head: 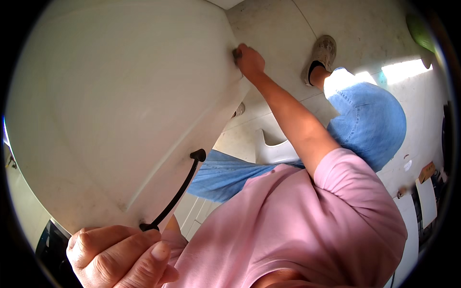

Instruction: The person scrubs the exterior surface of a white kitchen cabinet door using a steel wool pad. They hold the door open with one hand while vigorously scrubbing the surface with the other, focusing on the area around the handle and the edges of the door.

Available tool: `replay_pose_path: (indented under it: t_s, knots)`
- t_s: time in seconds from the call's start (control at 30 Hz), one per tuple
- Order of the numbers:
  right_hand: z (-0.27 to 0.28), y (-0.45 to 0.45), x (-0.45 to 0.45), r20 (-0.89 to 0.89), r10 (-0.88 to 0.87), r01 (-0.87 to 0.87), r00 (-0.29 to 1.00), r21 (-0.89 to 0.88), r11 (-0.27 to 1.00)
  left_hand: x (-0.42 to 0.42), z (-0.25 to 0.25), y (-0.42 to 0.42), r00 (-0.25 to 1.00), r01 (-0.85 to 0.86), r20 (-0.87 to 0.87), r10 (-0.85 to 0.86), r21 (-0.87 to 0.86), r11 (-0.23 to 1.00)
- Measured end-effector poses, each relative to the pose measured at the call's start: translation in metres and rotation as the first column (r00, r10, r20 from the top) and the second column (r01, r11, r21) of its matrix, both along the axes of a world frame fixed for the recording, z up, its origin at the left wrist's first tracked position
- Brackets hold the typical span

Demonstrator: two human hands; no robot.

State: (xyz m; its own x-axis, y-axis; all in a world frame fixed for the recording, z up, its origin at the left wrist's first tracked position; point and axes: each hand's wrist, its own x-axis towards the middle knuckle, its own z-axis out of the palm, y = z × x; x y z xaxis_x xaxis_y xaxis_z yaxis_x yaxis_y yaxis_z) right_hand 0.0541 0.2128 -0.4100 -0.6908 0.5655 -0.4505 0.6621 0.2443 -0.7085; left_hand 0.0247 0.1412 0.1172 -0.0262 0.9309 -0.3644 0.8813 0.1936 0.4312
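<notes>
A large white panel (137,90), with dark smudges in places, fills the left side of the view. A curved black handle (180,190) is fixed near its lower right edge. My right hand (252,61) reaches to the panel's far right edge and presses a small dark object (236,54) against it; my fingers hide most of that object. Close to the camera, my left hand (115,255) is at the panel's near corner, beside the handle's lower end. Its fingers are curled and its thumb lies along them. Whether they grip the panel's edge is hidden.
Under my legs is a white plastic stool (279,153) on a tiled floor (270,21). My shoe (324,50) rests beyond my bent knee. A green rounded object (419,34) is at upper right. A small brown box (426,172) and a white board (426,203) are at right.
</notes>
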Motion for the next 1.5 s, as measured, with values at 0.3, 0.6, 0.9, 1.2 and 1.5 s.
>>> replay_pose_path:
  t_s: [0.3,0.6,0.9,1.2,1.5]
  knots:
    - [-0.018,-0.014,0.006,-0.049,-0.038,0.044,0.998,0.132,0.990,-0.010,-0.010,-0.018,1.000,0.002,-0.006,-0.002,0.071,0.997]
    - [-0.003,-0.005,-0.005,-0.011,0.003,-0.002,1.000,0.073,0.997,0.002,0.003,-0.001,0.998,-0.030,0.048,0.028,0.038,0.999]
    - [-0.007,-0.005,-0.024,-0.076,-0.062,0.070,0.995,0.113,0.991,-0.002,0.010,-0.002,0.997,-0.027,0.067,0.028,-0.014,1.000]
    - [-0.017,0.010,0.000,-0.087,0.018,-0.022,0.996,-0.037,0.999,0.003,0.001,-0.012,0.998,-0.025,0.054,0.018,0.128,0.991]
    - [-0.013,0.003,0.054,0.004,0.110,-0.109,0.994,-0.128,0.986,0.004,0.000,-0.008,0.996,-0.040,-0.085,0.040,0.002,0.999]
